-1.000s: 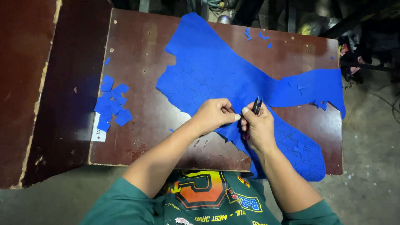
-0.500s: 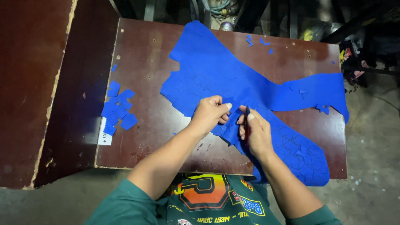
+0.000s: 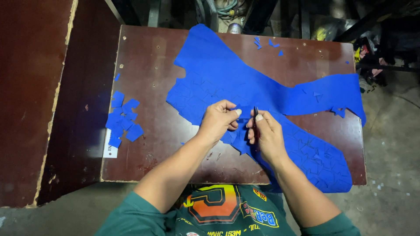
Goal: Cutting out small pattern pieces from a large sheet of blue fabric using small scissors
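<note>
A large, irregular blue sheet (image 3: pixel 227 78) marked with faint cut outlines lies across a dark brown wooden table (image 3: pixel 148 144). My left hand (image 3: pixel 218 120) pinches the sheet's near edge between thumb and fingers. Just to its right, my right hand (image 3: pixel 264 133) grips a small dark cutting tool (image 3: pixel 256 111), its tip upright against the sheet. The two hands almost touch over the blue material.
A pile of small blue cut pieces (image 3: pixel 124 122) sits at the table's left edge beside a white label. A few blue scraps (image 3: pixel 264 43) lie at the far edge. A second brown board (image 3: pixel 30 96) stands at left. Dark clutter lies beyond the table, concrete floor at right.
Both hands have stayed at the sheet's near edge. The dark tool has tipped from slanted to more upright, and my left fingers have shifted closer to it.
</note>
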